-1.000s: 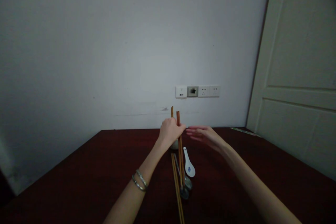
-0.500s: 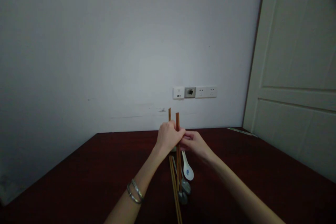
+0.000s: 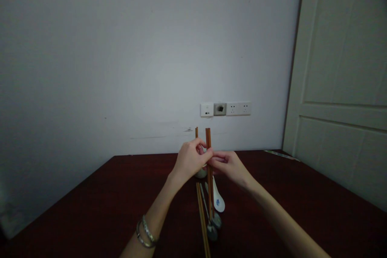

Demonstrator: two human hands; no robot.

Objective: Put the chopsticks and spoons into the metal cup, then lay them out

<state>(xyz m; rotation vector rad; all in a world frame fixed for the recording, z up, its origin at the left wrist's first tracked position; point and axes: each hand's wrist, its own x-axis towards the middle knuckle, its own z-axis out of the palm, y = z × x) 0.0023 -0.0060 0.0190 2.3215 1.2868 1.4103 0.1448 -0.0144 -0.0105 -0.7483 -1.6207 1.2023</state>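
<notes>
A pair of reddish-brown chopsticks [image 3: 209, 193] stands upright between my hands above the table. My left hand [image 3: 189, 161] pinches them at the upper part between thumb and fingers. From the other side, my right hand [image 3: 229, 166] closes its fingertips on the same pair, just below the left thumb. Under the hands lie two metal spoons [image 3: 212, 233], bowls toward me. A white soup spoon [image 3: 219, 201] with a blue mark is right of them, and lighter chopsticks [image 3: 202, 219] lie to the left. Behind my left hand, a pale container [image 3: 201, 173] is mostly hidden.
More chopstick tips [image 3: 196, 132] stick up behind my left hand. The dark red table [image 3: 121, 205] runs back to a white wall with sockets [image 3: 238, 109]. A pale panelled door [image 3: 338, 88] stands at the right, and a patterned strip [image 3: 281, 155] lies at the back right edge.
The held chopsticks have shifted slightly right. My left hand's fingers have loosened a little and moved apart, so more of the container behind shows. The view has also shifted slightly.
</notes>
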